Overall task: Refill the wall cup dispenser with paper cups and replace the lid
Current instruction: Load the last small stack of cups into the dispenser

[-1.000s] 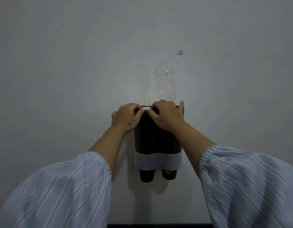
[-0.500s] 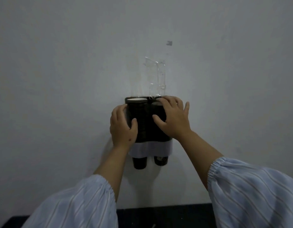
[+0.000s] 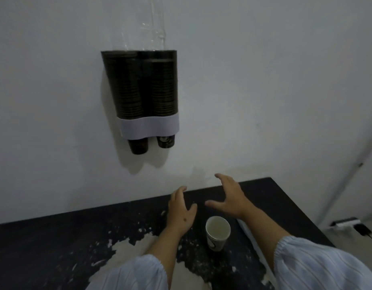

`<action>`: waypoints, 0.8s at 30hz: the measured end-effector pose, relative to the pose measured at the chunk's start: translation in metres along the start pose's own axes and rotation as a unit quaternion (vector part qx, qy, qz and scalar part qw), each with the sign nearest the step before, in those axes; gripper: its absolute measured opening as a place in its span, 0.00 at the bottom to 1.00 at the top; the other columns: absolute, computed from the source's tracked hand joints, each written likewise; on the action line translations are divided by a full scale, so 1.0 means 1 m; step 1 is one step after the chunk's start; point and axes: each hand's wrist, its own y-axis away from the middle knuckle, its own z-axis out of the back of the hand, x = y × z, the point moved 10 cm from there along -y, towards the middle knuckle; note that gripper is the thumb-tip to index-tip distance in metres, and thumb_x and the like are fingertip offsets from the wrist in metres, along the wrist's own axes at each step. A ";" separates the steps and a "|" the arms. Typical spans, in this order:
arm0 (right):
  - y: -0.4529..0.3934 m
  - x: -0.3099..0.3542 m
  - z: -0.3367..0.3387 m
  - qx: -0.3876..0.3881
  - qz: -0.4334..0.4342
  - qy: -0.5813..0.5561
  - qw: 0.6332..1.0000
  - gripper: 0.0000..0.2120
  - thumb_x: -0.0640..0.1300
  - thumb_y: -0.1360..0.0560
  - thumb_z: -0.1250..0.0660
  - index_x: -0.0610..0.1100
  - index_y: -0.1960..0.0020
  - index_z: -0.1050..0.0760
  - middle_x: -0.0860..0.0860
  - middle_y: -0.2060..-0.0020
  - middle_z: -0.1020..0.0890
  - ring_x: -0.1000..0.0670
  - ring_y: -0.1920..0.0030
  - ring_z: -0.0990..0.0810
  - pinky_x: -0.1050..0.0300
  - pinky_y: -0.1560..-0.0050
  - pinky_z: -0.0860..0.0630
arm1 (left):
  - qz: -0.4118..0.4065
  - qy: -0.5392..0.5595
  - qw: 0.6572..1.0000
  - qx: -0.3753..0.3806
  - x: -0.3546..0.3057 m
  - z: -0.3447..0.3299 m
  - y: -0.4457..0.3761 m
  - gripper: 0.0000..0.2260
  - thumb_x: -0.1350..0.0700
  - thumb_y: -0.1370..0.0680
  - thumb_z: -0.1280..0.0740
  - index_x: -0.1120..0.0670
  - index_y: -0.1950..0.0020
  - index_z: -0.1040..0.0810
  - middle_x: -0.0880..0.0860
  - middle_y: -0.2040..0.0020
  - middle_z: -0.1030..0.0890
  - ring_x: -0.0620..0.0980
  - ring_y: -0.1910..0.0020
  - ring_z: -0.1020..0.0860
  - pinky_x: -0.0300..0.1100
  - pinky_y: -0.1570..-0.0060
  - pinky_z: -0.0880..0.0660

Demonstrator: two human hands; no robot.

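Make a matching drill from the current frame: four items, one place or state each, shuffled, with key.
Items
1. dispenser
2. loose paper cup
3. left hand
4. power strip

Places or states
A. on the floor, far right
B. upright on the black table, between the forearms
C. on the wall, holding two dark cup stacks
D. open, empty, above the table, left of the right hand

Pairs: 1-C, 2-B, 3-D, 4-A
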 end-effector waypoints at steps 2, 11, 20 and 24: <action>0.017 -0.023 -0.023 0.043 -0.034 -0.028 0.998 0.48 0.61 0.34 0.28 0.49 0.25 0.51 0.49 0.25 0.45 0.45 0.25 0.44 0.46 0.27 0.41 | 0.033 0.018 0.998 0.058 0.018 -0.028 0.012 0.27 0.58 0.23 0.35 0.53 0.26 0.41 0.55 0.27 0.40 0.53 0.28 0.37 0.42 0.33 0.36; 0.058 -0.068 -0.085 0.093 -0.093 -0.091 0.987 0.54 0.56 0.41 0.22 0.44 0.25 0.48 0.48 0.28 0.39 0.49 0.27 0.40 0.58 0.30 0.40 | 0.107 0.047 0.977 0.180 0.056 -0.092 0.055 0.29 0.59 0.24 0.35 0.54 0.25 0.43 0.53 0.27 0.37 0.49 0.28 0.36 0.43 0.31 0.36; 0.037 -0.053 -0.048 -0.021 -0.072 -0.155 0.985 0.43 0.45 0.33 0.25 0.42 0.26 0.46 0.46 0.31 0.32 0.47 0.32 0.31 0.55 0.34 0.32 | 0.040 0.114 0.980 0.161 0.013 -0.079 0.040 0.27 0.61 0.25 0.34 0.47 0.29 0.38 0.45 0.35 0.32 0.41 0.37 0.34 0.35 0.39 0.36; 0.015 -0.015 -0.007 -0.068 -0.030 -0.196 0.978 0.36 0.42 0.33 0.25 0.42 0.31 0.40 0.48 0.40 0.27 0.53 0.43 0.28 0.61 0.45 0.30 | -0.012 0.116 0.988 0.102 -0.021 -0.042 0.017 0.29 0.61 0.25 0.34 0.47 0.28 0.39 0.48 0.30 0.34 0.43 0.34 0.35 0.38 0.36 0.36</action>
